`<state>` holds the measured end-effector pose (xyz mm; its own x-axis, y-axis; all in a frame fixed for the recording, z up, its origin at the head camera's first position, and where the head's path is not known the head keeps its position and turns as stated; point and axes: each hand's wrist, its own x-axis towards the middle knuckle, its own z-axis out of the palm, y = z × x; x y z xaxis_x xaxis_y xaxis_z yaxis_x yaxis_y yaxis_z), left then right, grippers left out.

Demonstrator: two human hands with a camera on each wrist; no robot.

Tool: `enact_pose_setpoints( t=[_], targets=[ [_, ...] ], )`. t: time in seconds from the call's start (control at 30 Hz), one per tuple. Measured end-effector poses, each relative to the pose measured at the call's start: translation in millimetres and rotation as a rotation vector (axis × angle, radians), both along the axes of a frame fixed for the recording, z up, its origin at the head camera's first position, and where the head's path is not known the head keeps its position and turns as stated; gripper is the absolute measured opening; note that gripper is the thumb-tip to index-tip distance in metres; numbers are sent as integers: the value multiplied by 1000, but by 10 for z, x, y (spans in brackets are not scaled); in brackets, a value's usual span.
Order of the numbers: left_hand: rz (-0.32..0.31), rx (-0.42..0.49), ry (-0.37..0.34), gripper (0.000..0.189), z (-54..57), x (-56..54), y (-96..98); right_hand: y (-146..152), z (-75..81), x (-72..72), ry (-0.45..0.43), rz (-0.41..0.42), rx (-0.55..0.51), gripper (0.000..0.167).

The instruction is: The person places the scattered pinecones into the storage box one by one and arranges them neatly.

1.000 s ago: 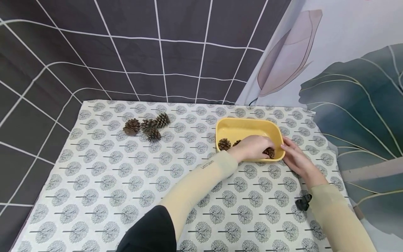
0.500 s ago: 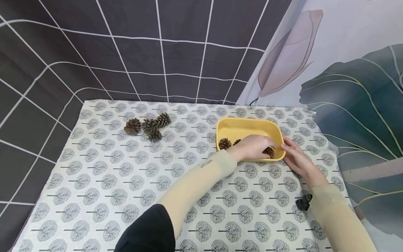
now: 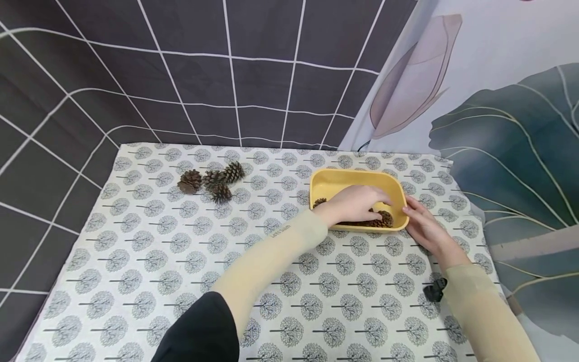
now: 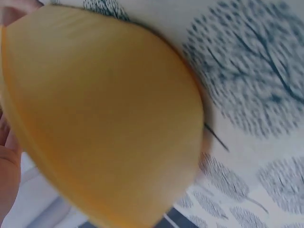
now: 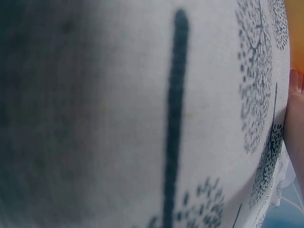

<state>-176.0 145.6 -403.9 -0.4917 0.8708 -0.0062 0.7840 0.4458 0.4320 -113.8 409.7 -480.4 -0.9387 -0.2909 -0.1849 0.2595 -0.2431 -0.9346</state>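
In the head view, a yellow plastic bin (image 3: 336, 175) holds several pine cones along its near side. My left hand (image 3: 355, 201) reaches over the near rim into it, thumb and fingers apart above a pine cone (image 3: 385, 219) at the right end. Under the palm more cones are partly hidden. My right hand (image 3: 425, 226) rests against the bin's right outer wall, fingers fairly straight along the rim. The left wrist view is filled by the bin's outer wall (image 4: 109, 109), with part of the left hand (image 4: 7, 175) at the edge. Only a strip of the right hand (image 5: 297, 128) shows in the right wrist view.
Several pine cones (image 3: 219, 192) lie in a cluster on the tree-print tablecloth (image 3: 181, 261), at the back left. A dark tiled-pattern curtain (image 3: 194, 75) hangs behind the table. To the right is a leaf-print curtain (image 3: 506, 136).
My left hand has drawn slightly back to the left and up from the right-end pine cone, its thumb and fingers parting. The right hand and the bin have stayed in place.
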Motion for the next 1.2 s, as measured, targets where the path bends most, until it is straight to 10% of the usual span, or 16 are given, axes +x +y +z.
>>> enact_pose_setpoints(
  t=[0.33, 1.2],
  targets=[
    [60, 67, -10, 45, 75, -116, -369, 27, 23, -17, -33, 9, 103, 72],
    [257, 170, 10, 40, 98, -194, -1431, 14, 2, 8, -21, -2, 73, 62]
  ],
)
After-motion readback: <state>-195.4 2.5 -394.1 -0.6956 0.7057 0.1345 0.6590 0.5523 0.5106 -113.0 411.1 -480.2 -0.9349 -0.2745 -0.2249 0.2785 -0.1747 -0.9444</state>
